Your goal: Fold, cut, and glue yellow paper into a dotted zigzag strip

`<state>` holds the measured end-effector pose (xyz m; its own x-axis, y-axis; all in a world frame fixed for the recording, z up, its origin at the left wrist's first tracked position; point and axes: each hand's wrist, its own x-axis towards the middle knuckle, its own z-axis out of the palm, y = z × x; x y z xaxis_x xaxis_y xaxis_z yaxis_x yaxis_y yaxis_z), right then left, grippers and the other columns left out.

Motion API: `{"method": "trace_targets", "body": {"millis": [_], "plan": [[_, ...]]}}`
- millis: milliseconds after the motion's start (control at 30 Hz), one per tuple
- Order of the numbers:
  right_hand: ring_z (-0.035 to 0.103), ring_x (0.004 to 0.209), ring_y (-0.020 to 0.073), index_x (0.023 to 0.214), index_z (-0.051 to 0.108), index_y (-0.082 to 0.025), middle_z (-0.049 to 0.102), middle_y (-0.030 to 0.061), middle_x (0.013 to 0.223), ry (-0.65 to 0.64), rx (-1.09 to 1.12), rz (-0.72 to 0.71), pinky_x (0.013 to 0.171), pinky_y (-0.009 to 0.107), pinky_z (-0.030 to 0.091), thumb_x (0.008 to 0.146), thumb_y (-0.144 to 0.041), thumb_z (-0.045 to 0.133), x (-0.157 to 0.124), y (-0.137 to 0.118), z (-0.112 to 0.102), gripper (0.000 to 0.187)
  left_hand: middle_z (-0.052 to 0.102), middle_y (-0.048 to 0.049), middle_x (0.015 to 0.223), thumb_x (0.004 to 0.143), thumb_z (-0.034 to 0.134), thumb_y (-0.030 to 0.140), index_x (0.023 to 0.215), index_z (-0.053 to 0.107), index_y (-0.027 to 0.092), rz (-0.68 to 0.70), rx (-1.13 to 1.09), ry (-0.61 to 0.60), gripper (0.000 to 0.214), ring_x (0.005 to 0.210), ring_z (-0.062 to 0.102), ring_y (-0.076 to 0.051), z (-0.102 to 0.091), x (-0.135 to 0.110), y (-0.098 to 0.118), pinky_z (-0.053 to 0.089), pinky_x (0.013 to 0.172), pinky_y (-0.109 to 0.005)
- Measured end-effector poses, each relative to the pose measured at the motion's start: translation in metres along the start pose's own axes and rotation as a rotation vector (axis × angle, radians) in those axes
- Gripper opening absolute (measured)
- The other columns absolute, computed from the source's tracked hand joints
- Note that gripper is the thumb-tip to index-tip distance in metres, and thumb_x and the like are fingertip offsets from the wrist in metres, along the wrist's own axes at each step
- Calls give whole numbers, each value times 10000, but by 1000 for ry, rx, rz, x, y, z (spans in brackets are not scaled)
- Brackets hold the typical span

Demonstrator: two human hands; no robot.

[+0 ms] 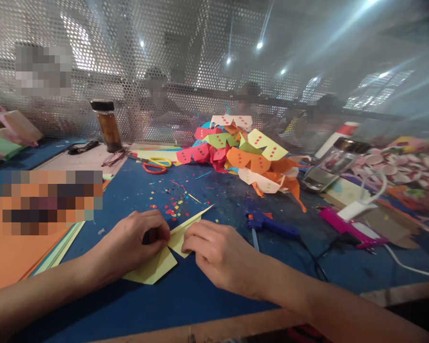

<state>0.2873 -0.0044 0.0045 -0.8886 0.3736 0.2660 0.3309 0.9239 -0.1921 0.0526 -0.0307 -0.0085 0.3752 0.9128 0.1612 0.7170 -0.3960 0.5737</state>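
A yellow paper (157, 264) lies near the desk's (207, 295) front edge, partly folded, one long point sticking out. The left hand (134, 243) and right hand (218, 252) both pinch its fold. Finished folded pieces (243, 155) sit piled toward the back edge, beside scissors (156, 165).

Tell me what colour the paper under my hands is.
Pale yellow; the folded paper shows best in the head view, pressed by both the left hand and right hand.

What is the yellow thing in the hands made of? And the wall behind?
The yellow sheet looks like thin matte paper: it holds sharp folds and lies flat. The wall seems to be shiny metal, punched full of small round holes that let light through.
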Motion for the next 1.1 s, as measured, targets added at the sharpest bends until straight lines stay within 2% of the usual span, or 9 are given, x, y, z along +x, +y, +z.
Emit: {"method": "trace_targets", "body": {"millis": [267, 467, 1100], "plan": [[548, 902, 193, 1135, 629, -169, 620, 79, 1036, -20, -75, -25, 760, 320, 492, 897, -49, 445, 6, -4, 1, 324, 650, 32, 782, 826, 542, 152, 797, 635, 214, 2, -1, 29, 116, 694, 582, -125, -1, 1, 2, 404, 687, -257], [544, 935, 207, 1178, 604, -173, 605, 80, 1069, -65, -121, -21, 797, 350, 494, 927, -75, 442, 10, -6, 4, 314, 656, 38, 770, 830, 560, 170, 802, 633, 220, 10, 24, 55, 93, 686, 589, -127, -2, 0, 3, 407, 669, -251], [571, 906, 174, 968, 646, -188, 626, 55, 1037, -46, -95, -71, 741, 289, 489, 908, -71, 472, -1, -2, -5, 218, 668, 40, 786, 812, 529, 149, 811, 640, 228, 4, 17, 28, 136, 707, 596, -128, -4, 0, 4, 403, 708, -256]]}}
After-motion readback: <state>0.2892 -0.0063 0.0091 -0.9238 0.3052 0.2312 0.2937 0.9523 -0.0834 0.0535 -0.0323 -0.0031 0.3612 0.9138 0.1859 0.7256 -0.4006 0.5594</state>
